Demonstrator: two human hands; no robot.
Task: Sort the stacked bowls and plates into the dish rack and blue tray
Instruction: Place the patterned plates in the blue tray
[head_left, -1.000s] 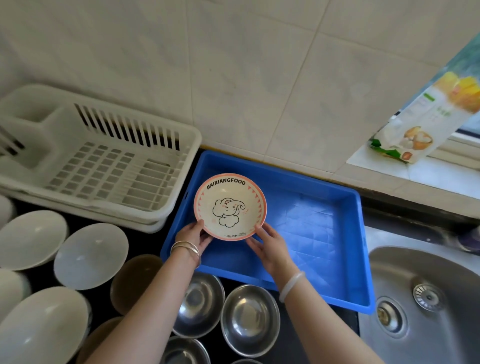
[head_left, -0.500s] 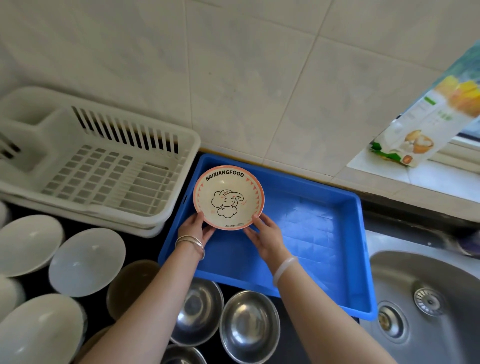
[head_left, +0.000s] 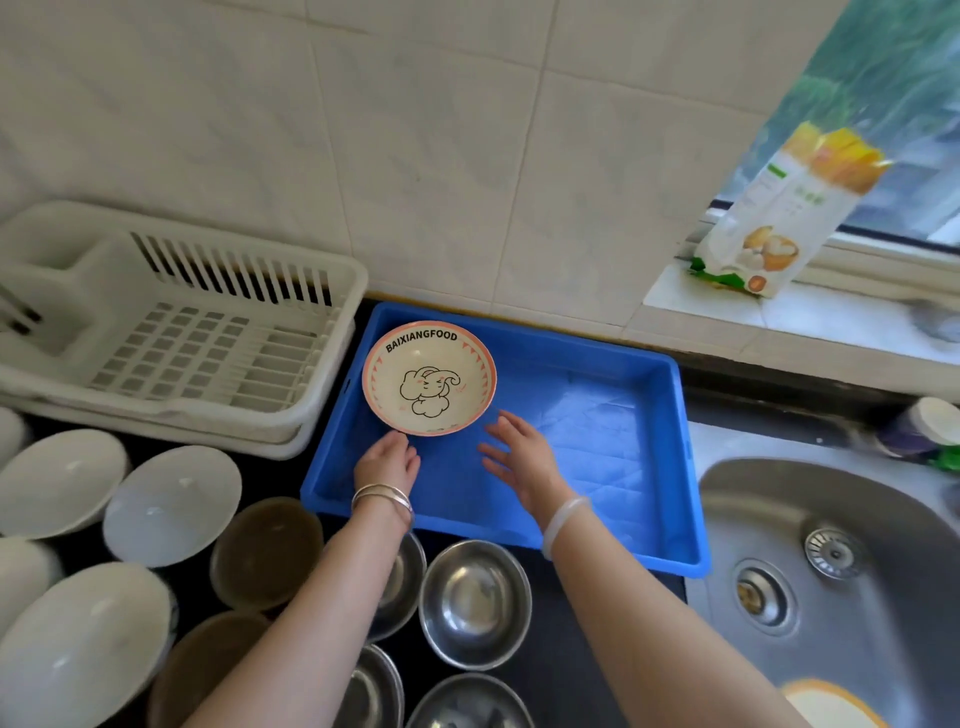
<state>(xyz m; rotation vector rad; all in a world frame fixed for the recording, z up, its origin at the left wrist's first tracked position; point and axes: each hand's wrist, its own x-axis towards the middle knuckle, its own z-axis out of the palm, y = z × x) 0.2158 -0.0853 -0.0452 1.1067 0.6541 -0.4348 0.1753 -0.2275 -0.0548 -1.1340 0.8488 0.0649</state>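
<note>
Bowls crowd the dark counter left of the blue tray (head_left: 670, 457): white bowls (head_left: 62, 480) farthest out, brown bowls (head_left: 265, 551) by its near-left corner, steel bowls (head_left: 475, 603) packed along its near rim, so little slack on that side. White dish rack (head_left: 171, 338) stands just beside the tray's left wall. Inside the tray, the elephant bowl (head_left: 428, 382) sits upright in the far-left corner, close to both walls there. Left hand (head_left: 387, 462) reaches over the near rim, fingertips at the bowl's near edge; pinching or merely touching, I cannot tell. Right hand (head_left: 522, 457) is just right of the bowl and apart from it, fingers straight and spread above the tray floor. Beyond that hand, bare blue floor runs to the tray's right wall, the widest open stretch. Steel sink (head_left: 831, 571) lies just past that wall. Pale tiled wall (head_left: 441, 156) rises behind the tray; up to its far right, a carton (head_left: 769, 218) leans on a window ledge.
</note>
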